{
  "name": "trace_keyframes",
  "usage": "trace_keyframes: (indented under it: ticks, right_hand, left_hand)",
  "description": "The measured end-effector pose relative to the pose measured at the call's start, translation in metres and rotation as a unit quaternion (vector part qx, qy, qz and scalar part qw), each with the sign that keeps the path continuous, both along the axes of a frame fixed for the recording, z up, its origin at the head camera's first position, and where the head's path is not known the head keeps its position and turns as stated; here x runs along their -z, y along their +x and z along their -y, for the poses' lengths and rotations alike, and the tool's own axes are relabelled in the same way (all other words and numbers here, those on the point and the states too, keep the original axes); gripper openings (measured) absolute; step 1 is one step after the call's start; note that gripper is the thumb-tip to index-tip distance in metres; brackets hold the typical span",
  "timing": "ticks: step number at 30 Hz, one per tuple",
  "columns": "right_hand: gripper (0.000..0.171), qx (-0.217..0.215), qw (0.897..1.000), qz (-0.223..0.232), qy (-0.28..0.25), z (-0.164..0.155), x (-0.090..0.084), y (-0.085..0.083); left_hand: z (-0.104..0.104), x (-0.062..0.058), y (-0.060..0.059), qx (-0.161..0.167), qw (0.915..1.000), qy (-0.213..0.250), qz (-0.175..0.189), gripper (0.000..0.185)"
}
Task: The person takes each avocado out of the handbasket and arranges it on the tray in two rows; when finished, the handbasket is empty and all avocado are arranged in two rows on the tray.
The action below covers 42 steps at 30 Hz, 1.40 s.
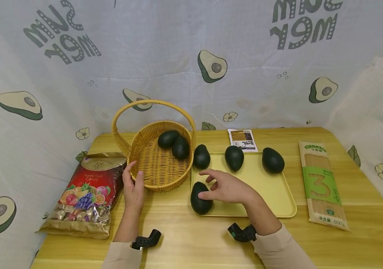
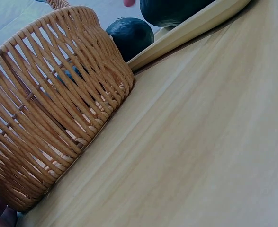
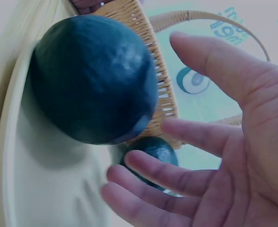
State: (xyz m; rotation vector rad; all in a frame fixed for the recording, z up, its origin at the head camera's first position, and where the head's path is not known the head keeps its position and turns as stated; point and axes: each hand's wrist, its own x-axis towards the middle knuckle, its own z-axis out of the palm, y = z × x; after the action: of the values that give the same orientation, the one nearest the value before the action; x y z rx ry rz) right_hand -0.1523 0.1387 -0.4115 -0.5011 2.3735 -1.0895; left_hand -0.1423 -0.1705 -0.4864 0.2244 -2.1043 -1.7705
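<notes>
My left hand [image 1: 133, 188] rests against the outer left side of a yellow wicker basket [image 1: 154, 166], its thumb and fingers spread. Dark avocados [image 1: 180, 147] lie as a pair inside the basket. Over the left part of a pale yellow tray [image 1: 253, 194] hovers my right hand [image 1: 228, 186], thumb and fingers parted. Nearest to it is the avocado [image 1: 201, 198] at the tray's front left corner. In the right wrist view, a gap shows between the fingers [image 3: 172, 175] and this avocado [image 3: 96, 80]. Farther back on the tray are more avocados [image 1: 234, 158].
At the left lies a red and gold candy bag [image 1: 90, 190], close to the basket. A noodle pack [image 1: 322, 185] is right of the tray, and a small white packet [image 1: 242, 140] sits behind it. Printed cloth [image 1: 171, 59] hangs behind the wooden table [image 1: 178, 239].
</notes>
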Motion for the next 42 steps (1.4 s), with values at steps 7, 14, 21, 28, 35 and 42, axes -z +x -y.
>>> trace_keyframes:
  ticks: [7, 14, 21, 28, 35, 42]
  right_hand:
    - [0.068, 0.042, 0.995, -0.071, -0.049, 0.010, -0.015, 0.007]
    - [0.063, 0.067, 0.983, -0.135, -0.105, 0.036, -0.032, 0.014]
    - [0.063, 0.085, 0.980, -0.133, -0.124, 0.069, -0.046, -0.001]
    - [0.068, 0.100, 0.983, -0.121, -0.096, 0.097, -0.053, -0.030]
    - [0.071, 0.111, 0.985, -0.109, -0.077, 0.113, -0.045, -0.056]
    - [0.073, 0.116, 0.985, -0.111, -0.059, 0.123, -0.037, -0.074]
  left_hand:
    - [0.000, 0.001, -0.002, 0.005, 1.0000, -0.001, -0.005, 0.044]
    - [0.001, 0.001, -0.002, 0.005, 1.0000, -0.005, -0.004, 0.043]
    - [0.001, -0.001, -0.002, -0.001, 0.9999, -0.004, -0.014, 0.042]
    - [0.000, -0.001, -0.002, 0.001, 0.9999, 0.002, -0.014, 0.043]
    - [0.000, -0.002, 0.000, 0.002, 1.0000, -0.005, -0.001, 0.044]
    - [0.001, -0.002, 0.000, 0.008, 0.9999, -0.005, 0.006, 0.045]
